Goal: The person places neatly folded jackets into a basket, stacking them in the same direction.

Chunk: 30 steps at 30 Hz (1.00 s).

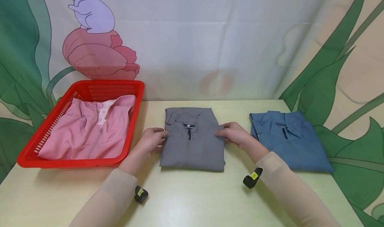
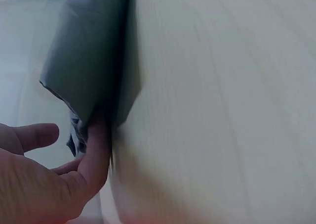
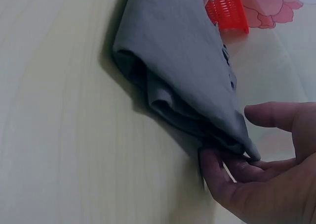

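Garment of folded grey cloth (image 1: 192,153), probably soft, light, best held underneath; left hand (image 1: 151,139), right hand (image 1: 236,133) are gripping side edges.

Grey top (image 1: 198,153), blue top (image 1: 297,150), pink top (image 1: 81,137), red bskt (image 1: 81,164), lt wood-grain tbl (image 1: 192,200).

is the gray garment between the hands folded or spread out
Folded: the gray garment lies as a compact rectangle, and the right wrist view shows layers along its edge.
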Tool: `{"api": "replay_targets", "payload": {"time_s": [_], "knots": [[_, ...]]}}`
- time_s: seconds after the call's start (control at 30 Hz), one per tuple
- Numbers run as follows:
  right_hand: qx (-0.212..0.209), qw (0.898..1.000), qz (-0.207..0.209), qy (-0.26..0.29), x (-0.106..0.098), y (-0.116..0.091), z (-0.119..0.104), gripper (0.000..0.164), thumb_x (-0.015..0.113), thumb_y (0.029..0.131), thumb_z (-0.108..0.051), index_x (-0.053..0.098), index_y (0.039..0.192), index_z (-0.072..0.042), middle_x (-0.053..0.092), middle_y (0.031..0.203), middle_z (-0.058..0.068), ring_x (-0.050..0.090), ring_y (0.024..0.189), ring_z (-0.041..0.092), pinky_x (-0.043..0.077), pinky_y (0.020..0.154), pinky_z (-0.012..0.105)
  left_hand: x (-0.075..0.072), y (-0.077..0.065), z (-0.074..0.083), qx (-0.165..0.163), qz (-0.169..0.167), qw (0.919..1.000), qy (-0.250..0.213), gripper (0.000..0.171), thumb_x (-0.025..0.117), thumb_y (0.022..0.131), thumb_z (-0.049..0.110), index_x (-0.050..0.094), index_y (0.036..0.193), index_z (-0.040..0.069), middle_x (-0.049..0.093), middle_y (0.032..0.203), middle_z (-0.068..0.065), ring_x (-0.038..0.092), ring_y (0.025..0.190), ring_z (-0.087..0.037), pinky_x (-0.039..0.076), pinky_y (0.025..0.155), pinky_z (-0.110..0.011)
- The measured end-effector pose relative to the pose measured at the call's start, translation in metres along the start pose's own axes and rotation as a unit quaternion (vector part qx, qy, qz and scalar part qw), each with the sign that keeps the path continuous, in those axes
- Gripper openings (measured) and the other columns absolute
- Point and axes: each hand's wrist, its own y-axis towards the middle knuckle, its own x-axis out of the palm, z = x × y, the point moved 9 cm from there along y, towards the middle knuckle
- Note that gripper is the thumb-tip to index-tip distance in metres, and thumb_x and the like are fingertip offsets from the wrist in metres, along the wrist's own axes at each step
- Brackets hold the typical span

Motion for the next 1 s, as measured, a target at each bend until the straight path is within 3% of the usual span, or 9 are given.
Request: {"api": "replay_targets", "payload": {"time_s": [0.13,0.3,0.47,0.67,0.83,1.0], "knots": [[-0.022,0.998,0.019,-0.058,0.001,-0.003,-0.009,0.058,0.068,0.096,-0.012,0.046,0.142,0.015,0.061,0.131,0.025,0.063,0.113,0.029,0.055,0.094,0.04,-0.001,0.004,-0.001,0.001,0.003,1.0,0.008,0.054,0.056,0.104,0.015,0.041,0.15,-0.009,0.054,0.138,-0.022,0.06,0.115,-0.031,0.051,0.102,-0.046],[-0.045,0.996,0.02,-0.074,0.007,-0.01,-0.018,0.06,0.068,0.095,-0.01,0.044,0.145,0.014,0.054,0.14,0.025,0.053,0.126,0.034,0.047,0.105,0.048,-0.001,0.007,-0.004,0.01,0.009,0.9996,0.023,0.051,0.06,0.103,0.013,0.046,0.148,-0.008,0.056,0.131,-0.02,0.062,0.104,-0.028,0.056,0.093,-0.04],[-0.052,0.998,0.007,-0.031,0.015,-0.014,-0.02,0.064,0.066,0.092,-0.003,0.04,0.149,0.009,0.044,0.148,0.025,0.046,0.133,0.036,0.042,0.109,0.051,0.0,0.008,-0.005,0.016,0.012,0.9995,0.026,0.05,0.06,0.102,0.012,0.047,0.147,-0.007,0.055,0.134,-0.022,0.06,0.108,-0.03,0.053,0.098,-0.045],[-0.007,0.998,-0.021,0.053,0.019,-0.017,-0.013,0.076,0.065,0.093,0.0,0.029,0.16,-0.007,0.033,0.159,0.021,0.039,0.14,0.038,0.036,0.112,0.061,0.001,0.006,-0.006,0.004,0.006,0.9996,0.027,0.055,0.063,0.101,0.016,0.044,0.149,-0.004,0.05,0.142,-0.023,0.055,0.123,-0.039,0.047,0.106,-0.051],[0.007,0.994,-0.047,0.103,0.021,-0.016,-0.007,0.082,0.065,0.092,0.002,0.025,0.162,-0.014,0.038,0.157,0.019,0.043,0.138,0.039,0.032,0.113,0.062,0.003,0.003,-0.006,0.01,-0.003,0.9994,0.034,0.061,0.07,0.098,0.015,0.041,0.148,-0.004,0.049,0.141,-0.023,0.053,0.125,-0.038,0.045,0.108,-0.052],[-0.006,0.988,-0.069,0.136,0.021,-0.017,-0.004,0.083,0.063,0.093,0.006,0.021,0.162,-0.012,0.037,0.156,0.02,0.046,0.134,0.035,0.036,0.112,0.057,0.004,0.004,-0.005,0.026,-0.005,0.9985,0.047,0.064,0.073,0.095,0.01,0.039,0.147,-0.006,0.053,0.139,-0.025,0.055,0.124,-0.037,0.045,0.108,-0.052]]}}
